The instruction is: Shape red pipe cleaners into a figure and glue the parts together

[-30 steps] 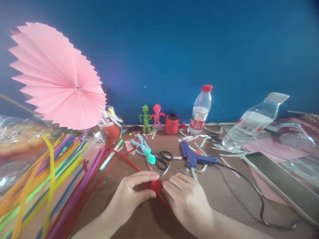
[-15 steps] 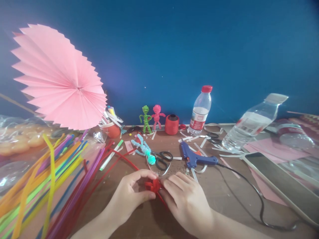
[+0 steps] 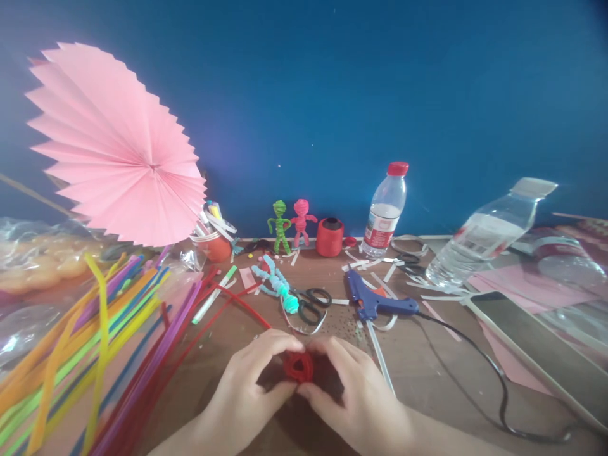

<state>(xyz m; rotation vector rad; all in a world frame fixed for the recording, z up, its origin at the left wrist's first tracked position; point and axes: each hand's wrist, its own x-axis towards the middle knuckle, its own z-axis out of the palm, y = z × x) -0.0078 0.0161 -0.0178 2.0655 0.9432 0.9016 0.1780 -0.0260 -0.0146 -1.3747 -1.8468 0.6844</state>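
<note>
A small coil of red pipe cleaner [image 3: 299, 367] sits between my two hands at the front middle of the table. My left hand [image 3: 251, 380] pinches it from the left, thumb below and fingers above. From the other side my right hand [image 3: 356, 386] grips it the same way, so both sets of fingertips nearly meet. Just beyond lie a light-blue pipe cleaner figure [image 3: 280, 288] and black-handled scissors [image 3: 313, 307]. A red pipe cleaner [image 3: 244, 304] reaches toward my left hand; whether it joins the coil cannot be seen.
Colourful pipe cleaners [image 3: 118, 329] spread over the left side. A blue glue gun [image 3: 380, 301] with its black cord [image 3: 498, 380] and a phone [image 3: 546, 348] lie right. Green [image 3: 280, 228] and pink figures [image 3: 303, 221], a red spool [image 3: 329, 237] and bottles [image 3: 384, 215] stand behind.
My right hand has turned, its thumb now showing under the red coil. The coil has rotated to show its round opening, and the strand hanging below it is out of sight.
</note>
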